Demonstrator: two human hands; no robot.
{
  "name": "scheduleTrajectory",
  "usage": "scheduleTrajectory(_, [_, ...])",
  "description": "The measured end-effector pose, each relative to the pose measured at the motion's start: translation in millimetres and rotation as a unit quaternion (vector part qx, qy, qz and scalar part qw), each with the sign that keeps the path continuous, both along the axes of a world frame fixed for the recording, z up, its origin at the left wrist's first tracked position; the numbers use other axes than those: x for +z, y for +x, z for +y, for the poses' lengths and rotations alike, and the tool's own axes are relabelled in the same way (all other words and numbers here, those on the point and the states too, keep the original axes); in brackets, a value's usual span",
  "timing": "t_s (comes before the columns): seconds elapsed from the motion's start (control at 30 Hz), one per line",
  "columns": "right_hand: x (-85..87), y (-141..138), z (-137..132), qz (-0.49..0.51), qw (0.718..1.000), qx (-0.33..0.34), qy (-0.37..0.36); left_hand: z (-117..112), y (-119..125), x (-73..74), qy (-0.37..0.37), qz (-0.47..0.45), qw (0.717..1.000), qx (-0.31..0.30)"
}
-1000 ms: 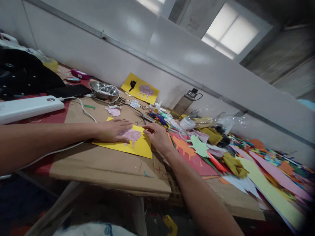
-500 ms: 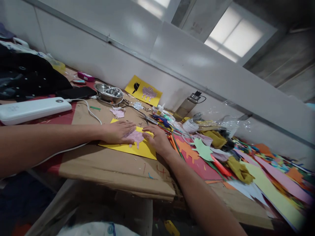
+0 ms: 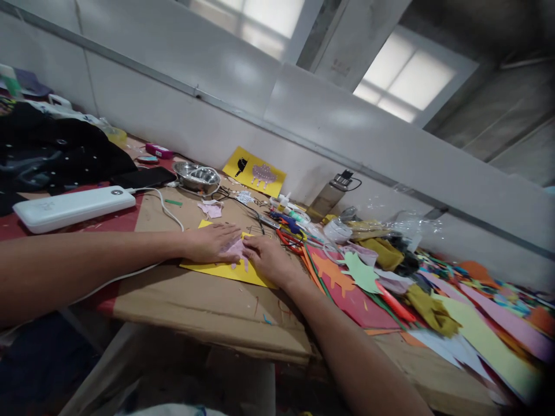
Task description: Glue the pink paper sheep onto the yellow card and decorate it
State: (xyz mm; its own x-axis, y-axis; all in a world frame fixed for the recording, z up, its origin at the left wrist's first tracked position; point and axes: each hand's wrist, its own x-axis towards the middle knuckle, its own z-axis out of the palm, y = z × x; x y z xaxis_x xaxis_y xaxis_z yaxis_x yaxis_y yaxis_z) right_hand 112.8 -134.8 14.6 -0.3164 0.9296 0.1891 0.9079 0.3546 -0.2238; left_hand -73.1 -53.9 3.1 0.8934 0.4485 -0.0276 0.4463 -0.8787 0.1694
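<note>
A yellow paper sheet (image 3: pixel 255 279) lies on the cardboard-covered table in front of me, with a pale purple cut-out shape (image 3: pixel 236 249) on it. My left hand (image 3: pixel 211 241) rests flat over the left side of the cut-out, fingers stretched out. At its right edge, my right hand (image 3: pixel 269 259) touches the cut-out with slightly bent fingers and holds nothing. Both hands partly hide the shape. Behind them, a similar yellow card (image 3: pixel 276 188) leans on the wall, bearing a dotted purple shape and a small black one.
A white power bank (image 3: pixel 76 208) with a cable lies left, near a phone (image 3: pixel 147 177) and metal bowls (image 3: pixel 195 176). A bottle (image 3: pixel 329 196) stands by the wall. Glue guns or tools, an orange cut-out (image 3: pixel 333 273), a green cut-out (image 3: pixel 359 268) and scraps crowd the right.
My right hand has shifted left onto the edge of the purple cut-out, its fingers closer to my left hand. The left hand stays flat. The whole view has tilted slightly upward.
</note>
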Motion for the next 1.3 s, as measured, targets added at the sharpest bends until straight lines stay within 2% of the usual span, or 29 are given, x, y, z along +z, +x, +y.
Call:
scheduleTrajectory(0.13, [3.0,-2.4,-4.0,-0.008,1.0,-0.01,0.0,-3.0,-1.2,3.7,-0.003,0.01,1.0,-0.018])
scheduleTrajectory(0.23, [-3.3,-1.6,-6.5,0.006,1.0,-0.023,0.018,-4.1,-1.1,3.4,0.022,-0.008,1.0,0.002])
scheduleTrajectory(0.33, [-12.6,0.0,-7.2,0.028,0.999,0.005,0.014,-3.3,0.0,1.4,0.029,-0.002,0.999,0.032])
scheduleTrajectory(0.47, [-18.1,0.4,-6.1,0.041,0.998,0.044,-0.022,-1.6,0.9,-0.1,0.022,0.004,0.999,0.028])
scheduleTrajectory(0.67, [-10.9,-6.3,-6.4,0.049,0.999,0.009,-0.01,-2.9,1.0,2.0,0.015,-0.009,0.999,0.035])
scheduleTrajectory(0.9, [-4.5,-3.8,-12.3,0.063,0.998,0.017,-0.014,4.1,-0.7,4.5,-0.014,-0.018,1.0,0.017])
scheduleTrajectory(1.03, [-6.9,-5.4,-11.6,0.057,0.998,-0.003,0.03,10.0,-1.3,4.6,-0.03,-0.07,0.997,0.033])
scheduleTrajectory(1.1, [-9.2,-7.5,-10.8,0.034,0.999,0.022,0.007,12.2,-1.1,4.6,-0.052,-0.1,0.993,0.045])
scheduleTrajectory(1.23, [-11.0,-7.3,-9.9,-0.009,0.993,0.064,-0.096,16.2,-1.2,5.6,-0.094,-0.132,0.983,0.091])
scheduleTrajectory(1.3, [-8.8,-4.5,-9.7,0.015,0.996,0.056,-0.07,19.8,-2.1,6.3,-0.111,-0.164,0.974,0.11])
